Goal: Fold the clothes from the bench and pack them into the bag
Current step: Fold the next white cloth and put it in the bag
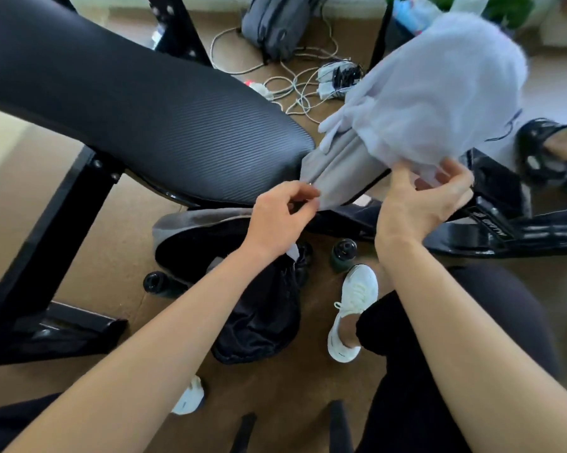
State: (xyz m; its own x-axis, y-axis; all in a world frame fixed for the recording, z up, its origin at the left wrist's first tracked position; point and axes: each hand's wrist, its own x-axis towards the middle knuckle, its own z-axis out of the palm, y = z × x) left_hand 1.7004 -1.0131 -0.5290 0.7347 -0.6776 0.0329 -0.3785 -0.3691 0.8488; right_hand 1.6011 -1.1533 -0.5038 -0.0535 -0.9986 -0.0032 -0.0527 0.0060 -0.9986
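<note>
while my left hand (283, 207) pinches the grey garment (334, 171) at centre frame and my right hand (422, 204) grips the white garment (439, 93), upper right, both at the bench (144, 103) end, i should pull them clear, then flatten one before folding.

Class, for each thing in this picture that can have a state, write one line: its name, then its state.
left hand: pinches edge of grey garment
right hand: grips white garment
grey garment: unfolded, hanging off bench
white garment: bunched, held up
bag: open, beneath bench
green bottle: upright
</note>
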